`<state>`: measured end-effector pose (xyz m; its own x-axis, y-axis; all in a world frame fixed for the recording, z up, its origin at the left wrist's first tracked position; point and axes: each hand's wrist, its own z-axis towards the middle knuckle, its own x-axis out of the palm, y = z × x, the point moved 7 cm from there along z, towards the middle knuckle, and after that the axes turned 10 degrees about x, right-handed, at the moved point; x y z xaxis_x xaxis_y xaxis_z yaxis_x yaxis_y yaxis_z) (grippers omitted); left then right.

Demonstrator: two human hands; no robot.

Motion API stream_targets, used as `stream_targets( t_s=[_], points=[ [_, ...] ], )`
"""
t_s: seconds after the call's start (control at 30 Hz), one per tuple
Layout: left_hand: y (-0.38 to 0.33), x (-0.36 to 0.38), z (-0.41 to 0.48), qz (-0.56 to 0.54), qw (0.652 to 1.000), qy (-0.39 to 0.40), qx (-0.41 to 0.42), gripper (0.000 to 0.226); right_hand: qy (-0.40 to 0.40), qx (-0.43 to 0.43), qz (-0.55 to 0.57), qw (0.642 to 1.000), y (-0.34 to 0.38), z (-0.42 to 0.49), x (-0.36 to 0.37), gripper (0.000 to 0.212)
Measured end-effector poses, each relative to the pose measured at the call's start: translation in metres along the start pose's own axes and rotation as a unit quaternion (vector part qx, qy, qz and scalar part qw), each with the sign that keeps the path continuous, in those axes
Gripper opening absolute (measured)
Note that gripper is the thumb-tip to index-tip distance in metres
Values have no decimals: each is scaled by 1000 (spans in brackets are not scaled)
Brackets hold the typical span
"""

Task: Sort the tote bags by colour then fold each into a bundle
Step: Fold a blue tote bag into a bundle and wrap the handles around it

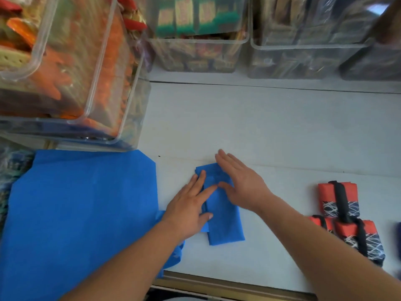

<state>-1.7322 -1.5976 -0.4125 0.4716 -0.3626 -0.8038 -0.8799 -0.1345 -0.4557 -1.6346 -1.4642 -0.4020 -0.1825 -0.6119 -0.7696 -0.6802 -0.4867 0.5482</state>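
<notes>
Hands flat, fingers straight: left hand (188, 210) and right hand (239, 185) press the folded blue tote (223, 222) mid-tabletop (260, 127). Judgement: pin the left edge, smooth creases outward, square the corners before the next fold, else the bundle springs open.

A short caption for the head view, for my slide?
Left hand and right hand press a folded blue tote bag flat on the white table, red bundles nearby.
</notes>
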Motion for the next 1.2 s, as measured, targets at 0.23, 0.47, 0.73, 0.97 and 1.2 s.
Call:
stream_targets(
  t_s=[0.23,0.47,0.73,0.97,1.2],
  points=[
    [-23,1,-17,113,989,-77,63,48,-60,-88,-80,991,5,19,9,52],
    [-21,42,-43,84,995,-26,40,66,-153,-16,-13,988,7,26,9,29],
    [-37,45,-25,78,994,-70,-32,60,-138,31,16,990,0,40,12,22],
    [-40,73,-15,84,991,-65,-80,62,-140,28,-1,990,2,39,11,21],
    [-44,75,-11,57,988,-95,-109,69,-140,37,12,989,0,36,13,21]
  ],
)
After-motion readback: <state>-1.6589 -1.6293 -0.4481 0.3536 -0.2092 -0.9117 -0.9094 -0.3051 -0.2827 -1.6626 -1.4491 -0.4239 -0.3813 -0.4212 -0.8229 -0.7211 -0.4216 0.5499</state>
